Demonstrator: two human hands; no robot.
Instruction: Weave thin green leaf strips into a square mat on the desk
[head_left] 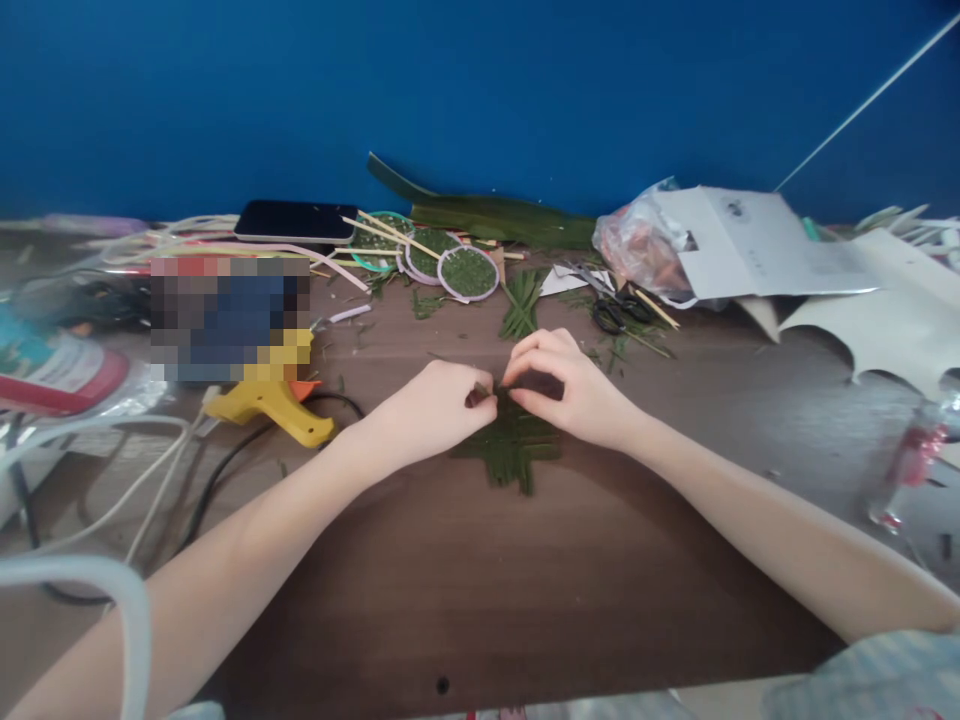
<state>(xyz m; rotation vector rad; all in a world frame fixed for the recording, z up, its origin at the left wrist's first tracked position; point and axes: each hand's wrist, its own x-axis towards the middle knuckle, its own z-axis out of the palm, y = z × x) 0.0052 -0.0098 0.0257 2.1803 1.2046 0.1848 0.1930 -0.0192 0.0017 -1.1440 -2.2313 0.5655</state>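
Observation:
A woven mat of dark green leaf strips point(517, 450) lies on the brown table, its strip ends sticking out toward me. At its far left edge, my left hand point(454, 405) is closed, thumb against fingers, on a leaf strip. Opposite it, my right hand point(562, 385) pinches at the mat's far edge with thumb and index finger close together; the strip between them is mostly hidden. Just beyond my hands lies a bundle of cut leaf strips point(521, 303). Black-handled scissors point(609, 312) rest to its right among green scraps.
Round hoops filled with green bits point(469, 272), thin sticks and a phone point(296, 221) lie at the back. A long leaf point(502, 220) runs along the blue wall. Left are a yellow glue gun point(277, 405) and cables; right, a white paper bag point(765, 245) and plastic wrap.

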